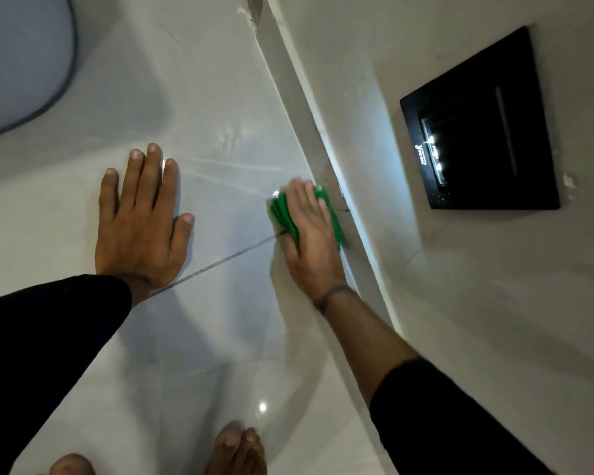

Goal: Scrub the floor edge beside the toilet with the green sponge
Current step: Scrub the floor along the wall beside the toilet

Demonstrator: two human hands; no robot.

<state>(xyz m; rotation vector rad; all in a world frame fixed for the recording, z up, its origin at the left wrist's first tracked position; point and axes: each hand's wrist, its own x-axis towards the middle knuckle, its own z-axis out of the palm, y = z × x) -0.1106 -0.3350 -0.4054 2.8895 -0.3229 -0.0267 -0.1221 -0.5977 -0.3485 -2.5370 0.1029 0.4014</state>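
Looking down at a glossy pale tile floor (220,337), with the right hand (311,234) pressed flat on top of the green sponge (326,214) just right of the frame's centre. The fingers are laid over the sponge and curl a bit at its far end, pinning it to the floor more than clutching it. The sponge sits right against the raised pale skirting (326,138) that runs diagonally from the top centre down toward the lower right, so it's on the floor edge itself. A thin band (335,292) circles that wrist, and the black sleeve (460,423) is pushed up the forearm.

The left hand (141,217) is left of centre, open, palm down, fingers spread on the tile, holding nothing. Its black sleeve (45,337) fills the lower left.

Writing-wise, there's a black glossy flush plate (480,125) on the wall (494,303) at the upper right, with a small white logo on it, but it's too small and sideways to read. Bright light spots reflect off it.

The toilet (21,63) curves into the upper left corner, well apart from the sponge. A dark grout line (220,260) runs between the two hands, passing under the right one. Bare toes (235,447) poke in at the bottom centre.
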